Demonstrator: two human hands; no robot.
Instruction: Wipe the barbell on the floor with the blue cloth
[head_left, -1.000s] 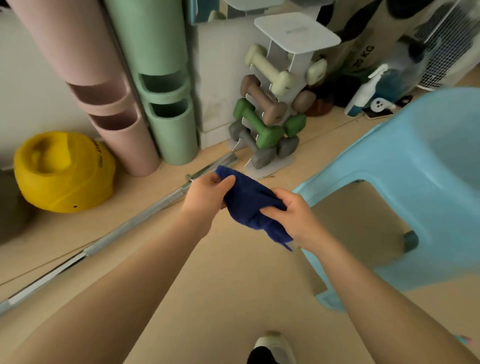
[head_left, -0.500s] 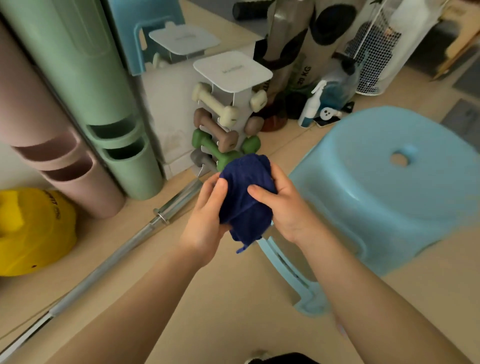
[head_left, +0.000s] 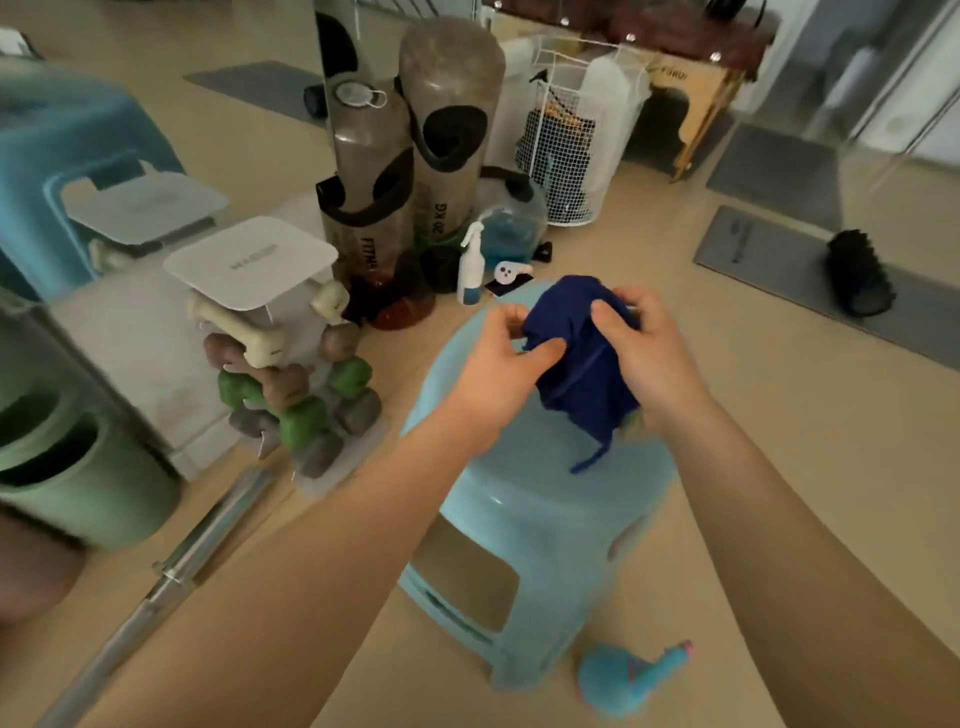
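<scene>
Blue cloth (head_left: 582, 364), dark and bunched, sits just right of the frame's centre, held up in the air between both hands over the top of a pale blue plastic stool (head_left: 524, 530). Left hand (head_left: 498, 358) pinches the cloth's left edge with thumb and curled fingers; right hand (head_left: 644, 353) grasps its right side, fingers folded over the top, and a loose tail of fabric hangs down toward the stool. Barbell (head_left: 208, 540) lies on the floor in the lower left of the frame, a bare steel bar running diagonally from the bottom edge up toward the rack of small dumbbells (head_left: 291, 374) at middle left; its far end is blurred. Cloth and bar are well apart, with nothing touching the bar.

As a judgement, no wiping is under way at this moment: the cloth is being gathered or refolded in the hands, away from the bar. Whether any part of the bar has already been cleaned cannot be told from its look. What remains, it seems, is to bring the cloth down to the lower left, close it round the steel and run it along the length
</scene>
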